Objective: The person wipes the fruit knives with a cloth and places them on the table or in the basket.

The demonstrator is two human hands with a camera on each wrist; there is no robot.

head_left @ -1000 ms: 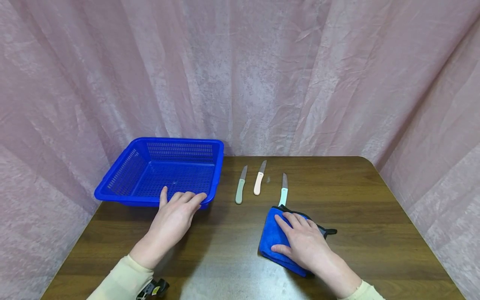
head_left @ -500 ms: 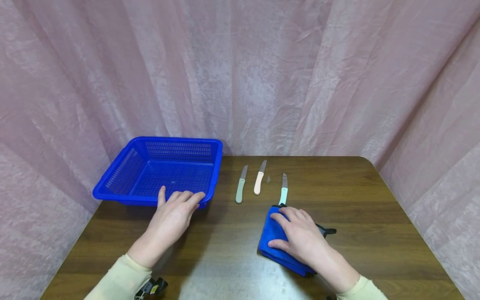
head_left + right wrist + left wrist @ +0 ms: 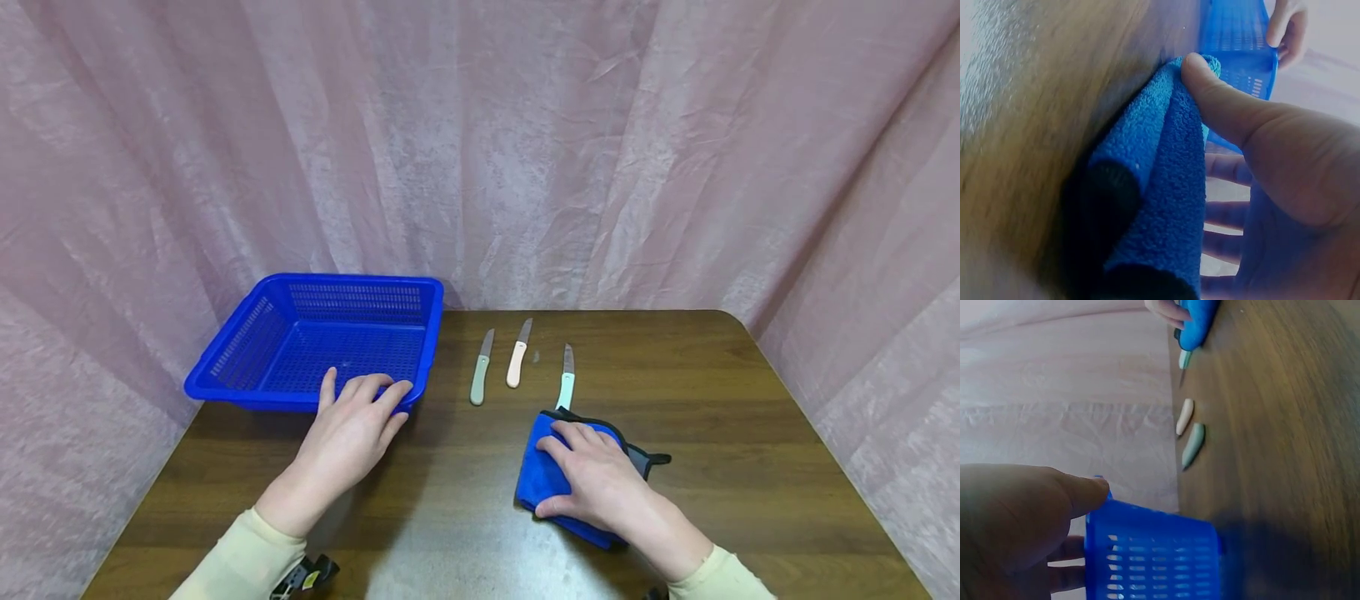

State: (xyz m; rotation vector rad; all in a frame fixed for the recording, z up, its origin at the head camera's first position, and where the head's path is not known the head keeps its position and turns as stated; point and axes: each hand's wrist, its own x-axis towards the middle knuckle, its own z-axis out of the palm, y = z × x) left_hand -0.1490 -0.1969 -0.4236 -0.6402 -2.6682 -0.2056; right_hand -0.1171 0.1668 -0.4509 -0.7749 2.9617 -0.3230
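In the head view my left hand (image 3: 347,437) is at the near right corner of a blue plastic basket (image 3: 312,395). Its fingers reach over the rim while the thumb lies outside; the left wrist view shows the thumb (image 3: 1094,490) at the rim and fingers beyond the wall. My right hand (image 3: 600,482) rests on a folded blue cloth (image 3: 542,472) with black edging, fingers spread across the top and thumb at the near left edge. Past the cloth's far edge lies a knife with a light turquoise handle (image 3: 566,390); its handle end is hidden.
Between basket and cloth lie a green-handled knife (image 3: 478,379) and a cream-handled knife (image 3: 516,364), blades pointing away. Everything stands on a brown wooden table (image 3: 720,433). Pink curtains (image 3: 525,158) hang behind the table and along its sides. A black loop (image 3: 658,458) sticks out from the cloth.
The right thumb has slid to the cloth's near left edge and its fingers bend more. The left thumb now shows outside the basket rim. Cloth, basket and knives stay almost in place.
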